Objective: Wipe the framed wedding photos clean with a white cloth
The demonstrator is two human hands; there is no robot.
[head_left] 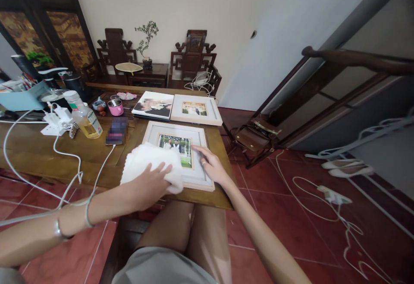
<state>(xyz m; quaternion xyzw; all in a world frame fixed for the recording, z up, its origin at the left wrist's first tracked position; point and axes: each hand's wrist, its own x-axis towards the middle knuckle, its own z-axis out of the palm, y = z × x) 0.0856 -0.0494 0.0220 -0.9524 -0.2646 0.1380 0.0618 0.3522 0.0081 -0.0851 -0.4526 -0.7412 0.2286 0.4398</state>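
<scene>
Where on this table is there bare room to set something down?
Bare tabletop lies in front of the bottle, between the phone cable and another cable to its left. A narrow strip is bare between the nearest picture frame and the table's right edge, beyond the right hand. It's crowded around the blue bin, white plugs and pink cup.

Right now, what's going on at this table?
A seated person's left hand lies on white cloth or paper covering the near-left part of a framed photo. The right hand touches its right side. A second framed photo lies behind it on the wooden table.
</scene>
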